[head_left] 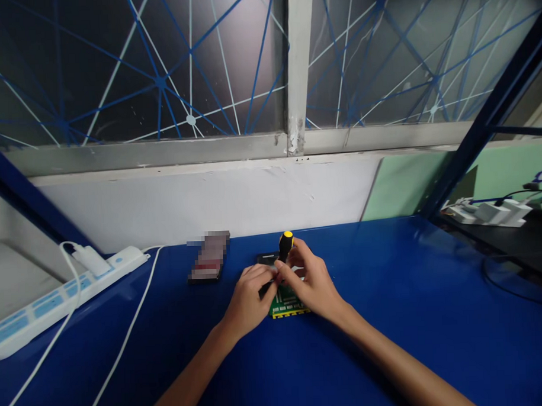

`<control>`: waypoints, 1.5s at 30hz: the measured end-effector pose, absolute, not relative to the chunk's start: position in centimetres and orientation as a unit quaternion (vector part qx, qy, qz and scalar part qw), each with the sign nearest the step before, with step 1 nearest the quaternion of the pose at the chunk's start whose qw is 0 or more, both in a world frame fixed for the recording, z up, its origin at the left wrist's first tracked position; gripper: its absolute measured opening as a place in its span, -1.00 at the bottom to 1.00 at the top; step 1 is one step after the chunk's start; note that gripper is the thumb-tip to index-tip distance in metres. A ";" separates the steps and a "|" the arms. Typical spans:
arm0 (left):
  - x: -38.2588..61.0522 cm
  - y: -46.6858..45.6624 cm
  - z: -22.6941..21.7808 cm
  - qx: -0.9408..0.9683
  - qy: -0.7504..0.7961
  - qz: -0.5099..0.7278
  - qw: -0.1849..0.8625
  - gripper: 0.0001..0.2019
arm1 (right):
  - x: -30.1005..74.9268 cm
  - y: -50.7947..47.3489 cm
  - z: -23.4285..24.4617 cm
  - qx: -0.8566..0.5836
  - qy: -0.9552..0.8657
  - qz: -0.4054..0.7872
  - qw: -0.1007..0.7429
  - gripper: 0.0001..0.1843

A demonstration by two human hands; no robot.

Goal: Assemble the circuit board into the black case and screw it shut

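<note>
A screwdriver (286, 246) with a black and yellow handle stands nearly upright over a green circuit board (289, 305). My right hand (317, 283) is closed around the lower part of the handle, thumb and fingers on opposite sides. Beside the tool's shaft, the fingertips of my left hand (248, 297) pinch together low over the board; what they hold, if anything, is hidden. The board has white parts and a yellow strip along its near edge. A black object (267, 259) shows just behind my hands, partly covered. The screwdriver's tip is out of sight.
A blurred phone-like slab (209, 257) lies behind my left hand on the blue table (391, 341). At the left is a white power strip (70, 299) with a plugged-in adapter and trailing white cables. White chargers (493, 212) sit on a dark surface at the right.
</note>
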State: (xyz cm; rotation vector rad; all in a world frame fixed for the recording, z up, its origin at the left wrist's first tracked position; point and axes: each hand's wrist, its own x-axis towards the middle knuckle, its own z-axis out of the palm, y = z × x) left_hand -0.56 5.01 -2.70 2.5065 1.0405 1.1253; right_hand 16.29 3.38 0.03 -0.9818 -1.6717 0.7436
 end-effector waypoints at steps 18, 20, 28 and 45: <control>-0.6 5.2 -2.8 0.833 0.332 0.429 0.106 -0.86 | 16.6 3.6 0.1 -0.397 -0.668 0.322 0.541 -0.75; -0.6 5.2 -2.8 0.836 0.332 0.424 0.107 -0.85 | 16.6 3.7 0.0 -0.397 -0.669 0.324 0.539 -0.75; -0.7 5.1 -2.4 0.839 0.330 0.418 0.107 -0.82 | 16.3 3.4 0.1 -0.392 -0.682 0.316 0.530 -0.78; -1.0 5.1 -2.7 0.853 0.326 0.396 0.093 -0.82 | 16.4 3.3 0.2 -0.395 -0.685 0.315 0.524 -0.81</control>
